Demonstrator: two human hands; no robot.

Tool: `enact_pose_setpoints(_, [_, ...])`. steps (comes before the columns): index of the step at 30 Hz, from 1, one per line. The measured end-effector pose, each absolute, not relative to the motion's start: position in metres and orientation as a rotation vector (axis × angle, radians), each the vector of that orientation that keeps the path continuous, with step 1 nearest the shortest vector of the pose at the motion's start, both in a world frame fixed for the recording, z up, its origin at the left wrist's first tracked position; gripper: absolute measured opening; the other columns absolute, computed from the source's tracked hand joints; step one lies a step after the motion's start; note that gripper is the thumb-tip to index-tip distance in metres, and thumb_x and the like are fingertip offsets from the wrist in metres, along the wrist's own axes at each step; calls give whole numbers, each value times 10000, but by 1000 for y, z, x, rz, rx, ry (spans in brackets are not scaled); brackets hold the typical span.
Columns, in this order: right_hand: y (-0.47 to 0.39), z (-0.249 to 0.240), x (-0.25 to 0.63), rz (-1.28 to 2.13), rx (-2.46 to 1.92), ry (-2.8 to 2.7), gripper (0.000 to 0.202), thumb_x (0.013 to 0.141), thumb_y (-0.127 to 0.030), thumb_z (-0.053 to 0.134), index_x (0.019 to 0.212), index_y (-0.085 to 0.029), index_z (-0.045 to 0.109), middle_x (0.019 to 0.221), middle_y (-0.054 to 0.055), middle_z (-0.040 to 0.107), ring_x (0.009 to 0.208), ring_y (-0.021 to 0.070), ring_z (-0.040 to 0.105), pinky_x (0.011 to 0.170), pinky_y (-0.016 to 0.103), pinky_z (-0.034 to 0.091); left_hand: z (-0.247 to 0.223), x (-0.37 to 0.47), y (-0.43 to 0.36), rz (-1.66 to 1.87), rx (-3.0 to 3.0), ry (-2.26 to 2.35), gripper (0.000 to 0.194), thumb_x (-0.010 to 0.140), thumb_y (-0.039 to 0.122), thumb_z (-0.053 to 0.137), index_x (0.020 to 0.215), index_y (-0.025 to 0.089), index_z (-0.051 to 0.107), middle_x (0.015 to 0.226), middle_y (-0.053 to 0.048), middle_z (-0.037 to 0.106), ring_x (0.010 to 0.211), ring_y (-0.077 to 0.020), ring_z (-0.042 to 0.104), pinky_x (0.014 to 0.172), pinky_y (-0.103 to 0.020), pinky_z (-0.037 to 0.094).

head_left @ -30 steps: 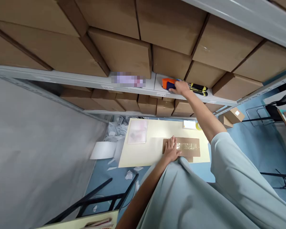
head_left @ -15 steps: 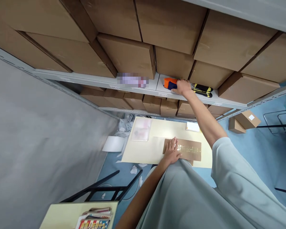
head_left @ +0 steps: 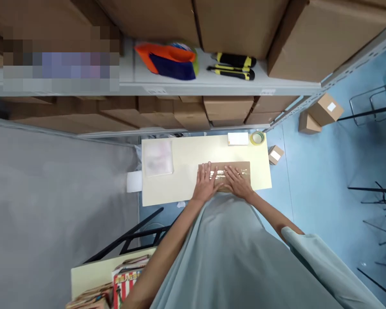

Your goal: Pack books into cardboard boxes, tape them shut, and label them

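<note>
Left hand [head_left: 205,185] and right hand [head_left: 239,184] laid flat on a cardboard box [head_left: 225,164]

The brown box lies on the pale yellow surface [head_left: 186,171], toward its right part and by the edge closest to the person. Both hands rest on its top with fingers spread, the left hand over the left part and the right hand over the right part. They grip nothing; they are side by side, with the thumbs near each other. Shiny clear tape [head_left: 217,174] runs lengthwise along the box, showing between the hands and past the right fingers.

At the far edge of the surface sits a white box [head_left: 238,139], and just right of it a roll of tape [head_left: 251,139]. At the left end lies a clear, pinkish plastic packet [head_left: 158,158].

Above, on a gray shelf [head_left: 193,89], an orange and dark blue tape dispenser [head_left: 170,60], slightly blurred, lies left of two black and yellow box cutters [head_left: 233,74]. Large cartons [head_left: 241,30] stand behind them, and more boxes [head_left: 190,115] fill the level below.

On the blue floor [head_left: 309,171] to the right is a small carton [head_left: 275,154] with a white label. At lower left, magazines [head_left: 126,281] are piled on another pale surface [head_left: 93,271].
</note>
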State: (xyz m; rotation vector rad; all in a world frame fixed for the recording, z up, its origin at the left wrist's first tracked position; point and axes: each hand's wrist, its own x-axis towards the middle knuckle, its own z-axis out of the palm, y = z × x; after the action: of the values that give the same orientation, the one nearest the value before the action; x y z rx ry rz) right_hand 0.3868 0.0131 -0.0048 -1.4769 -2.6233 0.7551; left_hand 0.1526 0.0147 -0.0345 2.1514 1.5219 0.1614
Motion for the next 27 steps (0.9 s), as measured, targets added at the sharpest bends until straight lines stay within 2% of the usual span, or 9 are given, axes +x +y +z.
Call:
enact_pose_setpoints(4, [-3, -7, 434, 681, -1833, -2400, 748, 1184, -391, 371, 1826, -110, 111, 1869, 164, 209, 1761, 299, 184, 1423, 537, 229, -32, 153, 15, 161, 2046, 1517, 805, 1115, 594, 466, 1774, 142, 363, 1893, -201, 49, 1755, -410, -99, 1385, -712, 112])
enact_pose_setpoints(7, [-5, 0, 433, 699, -1971, -2232, 737, 1194, -387, 298, 1825, -91, 60, 1872, 188, 187, 1763, 312, 169, 1415, 556, 243, -27, 166, 12, 201, 1945, 1580, 827, 1122, 623, 416, 1776, 121, 344, 1892, -208, 17, 1755, -396, -116, 1389, -703, 74])
enact_pose_setpoints(11, [6, 6, 401, 775, -1953, -2066, 731, 1188, -425, 281, 1836, -149, 86, 1881, 139, 190, 1772, 303, 115, 1436, 584, 184, -17, 203, 19, 347, 1804, 1740, 843, 1128, 599, 397, 1787, 85, 283, 1889, -219, 2, 1759, -389, -118, 1387, -707, -19])
enact_pose_setpoints(14, [25, 6, 384, 842, -1924, -2040, 702, 1182, -377, 254, 1834, -152, 126, 1875, 122, 220, 1773, 286, 115, 1443, 594, 145, -14, 225, 31, 416, 1739, 1699, 807, 1120, 593, 419, 1781, 135, 335, 1897, -177, 77, 1765, -387, -88, 1388, -707, -58])
enact_pose_setpoints(17, [37, 2, 385, 859, -2007, -1969, 705, 1176, -379, 271, 1826, -125, 172, 1879, 135, 190, 1775, 292, 101, 1441, 597, 121, -16, 224, 38, 447, 1680, 1683, 832, 1089, 647, 475, 1764, 167, 388, 1896, -156, 140, 1768, -384, -62, 1397, -680, -74])
enact_pose_setpoints(20, [38, -4, 401, 858, -2139, -1791, 730, 1175, -428, 264, 1823, -106, 168, 1891, 152, 112, 1777, 314, 57, 1430, 608, 140, -22, 206, 36, 460, 1638, 1765, 861, 1095, 667, 443, 1765, 133, 361, 1895, -177, 127, 1767, -372, -88, 1394, -660, -95])
enact_pose_setpoints(22, [36, -9, 414, 947, -2149, -1615, 780, 1171, -485, 271, 1824, -87, 113, 1891, 182, 89, 1775, 331, 76, 1417, 614, 191, -29, 193, 34, 518, 1564, 1809, 935, 1085, 689, 458, 1776, 84, 286, 1894, -218, 68, 1768, -375, -82, 1408, -637, -53])
enact_pose_setpoints(24, [34, -16, 425, 1122, -2058, -1441, 828, 1165, -553, 275, 1825, -95, 71, 1887, 190, 131, 1766, 311, 155, 1409, 581, 242, -37, 182, 33, 613, 1404, 1797, 1011, 1058, 727, 508, 1775, 67, 238, 1881, -258, 115, 1771, -370, 55, 1430, -575, 81])
enact_pose_setpoints(27, [35, -25, 437, 1370, -1904, -1247, 834, 1155, -645, 278, 1828, -171, 145, 1863, 125, 289, 1725, 250, 299, 1404, 514, 287, -48, 172, 36, 675, 1102, 1686, 908, 1052, 752, 510, 1690, 114, 410, 1708, -255, 518, 1610, -343, 493, 1350, -515, 382])
